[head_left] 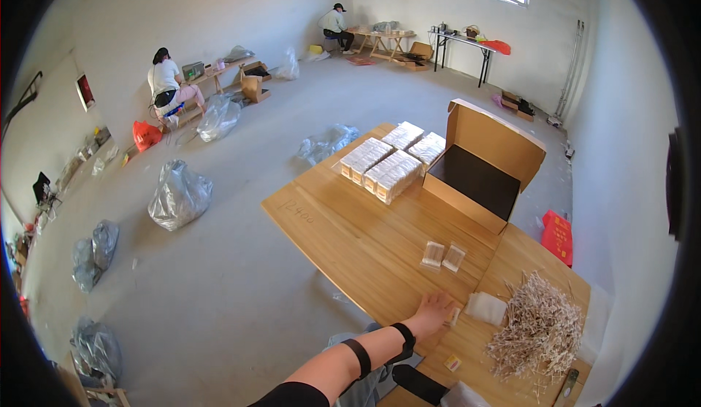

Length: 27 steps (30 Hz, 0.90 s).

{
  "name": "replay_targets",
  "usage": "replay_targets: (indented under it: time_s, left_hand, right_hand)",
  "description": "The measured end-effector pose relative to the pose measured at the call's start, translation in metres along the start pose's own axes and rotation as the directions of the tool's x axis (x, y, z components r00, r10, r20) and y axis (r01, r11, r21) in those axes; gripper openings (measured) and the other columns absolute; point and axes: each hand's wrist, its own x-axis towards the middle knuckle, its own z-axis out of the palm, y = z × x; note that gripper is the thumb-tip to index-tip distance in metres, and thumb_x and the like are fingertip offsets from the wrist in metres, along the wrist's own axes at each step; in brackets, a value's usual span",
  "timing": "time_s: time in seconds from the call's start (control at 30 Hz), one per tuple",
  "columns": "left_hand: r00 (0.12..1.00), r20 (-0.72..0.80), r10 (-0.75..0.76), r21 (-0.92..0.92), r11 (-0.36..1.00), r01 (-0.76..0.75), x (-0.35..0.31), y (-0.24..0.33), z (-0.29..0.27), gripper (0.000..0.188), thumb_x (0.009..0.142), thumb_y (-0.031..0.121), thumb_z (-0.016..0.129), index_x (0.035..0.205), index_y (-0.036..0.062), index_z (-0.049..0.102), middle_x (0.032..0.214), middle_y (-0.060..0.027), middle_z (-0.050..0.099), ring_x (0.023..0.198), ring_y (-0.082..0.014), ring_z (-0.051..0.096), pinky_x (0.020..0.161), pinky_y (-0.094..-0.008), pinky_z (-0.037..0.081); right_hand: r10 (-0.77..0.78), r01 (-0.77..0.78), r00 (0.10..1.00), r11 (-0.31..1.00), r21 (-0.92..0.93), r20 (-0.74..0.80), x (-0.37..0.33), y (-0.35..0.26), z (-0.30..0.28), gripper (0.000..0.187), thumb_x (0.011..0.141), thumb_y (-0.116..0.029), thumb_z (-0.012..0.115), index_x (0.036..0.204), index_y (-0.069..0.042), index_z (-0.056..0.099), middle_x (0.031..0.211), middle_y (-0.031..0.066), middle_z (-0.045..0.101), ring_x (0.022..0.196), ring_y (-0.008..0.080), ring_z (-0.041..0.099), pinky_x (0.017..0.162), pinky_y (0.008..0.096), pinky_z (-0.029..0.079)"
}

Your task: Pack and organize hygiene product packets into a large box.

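At the near end of the wooden table [343,221], the left hand [434,315] lies palm down, fingers loosely extended over a small clear packet [456,316]; whether it grips the packet, I cannot tell. The right hand is out of view. A yellow-marked card [453,363] lies nearer the body. To the right, white sheets [486,308] lie beside a loose heap of thin sticks [537,327], which reaches close to the table's right edge.

Past the hand, two clear packets [433,254] lie side by side, with bare wood to their left running to the table's left edge. At the far end, wrapped bundles [366,160] stand close by an open, dark-lined carton [461,204].

Beyond the left edge, wide floor [255,275] opens, with a plastic bag [179,195] standing on it. Two people sit working at the far walls.
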Motion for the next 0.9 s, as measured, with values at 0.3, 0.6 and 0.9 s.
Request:
replay_targets:
  time_s: [0.3, 0.6, 0.9]
  left_hand:
    - [0.983, -0.163, 0.085, -0.066, 0.993, -0.097, 0.017, -0.022, 0.025, 0.035, 0.08, 0.016, 0.063, 0.112, 0.0043, 0.058, 0.108, -0.0158, 0.06, 0.102, -0.0323, 0.057, 0.077, -0.0451, 0.052]
    - [0.931, -0.362, 0.031, -0.892, 0.277, -0.356, -0.041, 0.069, -0.038, 0.012, 0.089, 0.01, 0.059, 0.1, 0.0046, 0.057, 0.086, -0.0143, 0.061, 0.078, -0.026, 0.06, 0.07, -0.0345, 0.047]
    - [0.689, -0.356, 0.632, -0.572, 0.436, -0.695, -0.162, 0.203, -0.153, 0.023, 0.09, 0.016, 0.06, 0.111, 0.0076, 0.062, 0.107, -0.0106, 0.066, 0.099, -0.0292, 0.063, 0.078, -0.0377, 0.051]
  right_hand:
    - [-0.035, 0.039, 0.999, 0.978, 0.204, -0.021, -0.004, 0.001, 0.003, 0.028, 0.073, -0.019, 0.081, 0.07, -0.004, 0.057, 0.058, 0.0056, 0.045, 0.054, 0.018, 0.044, 0.05, 0.0351, 0.036]
    - [-0.207, 0.256, 0.956, 0.933, 0.251, -0.208, -0.039, 0.009, 0.001, 0.014, 0.086, -0.008, 0.069, 0.092, -0.002, 0.058, 0.081, 0.0036, 0.054, 0.072, 0.012, 0.048, 0.067, 0.0277, 0.043]
    - [-0.211, 0.407, 0.856, 0.838, 0.362, -0.473, -0.096, -0.012, -0.004, 0.051, 0.092, -0.01, 0.064, 0.137, -0.004, 0.042, 0.105, 0.0114, 0.061, 0.092, 0.0198, 0.059, 0.083, 0.0304, 0.047]
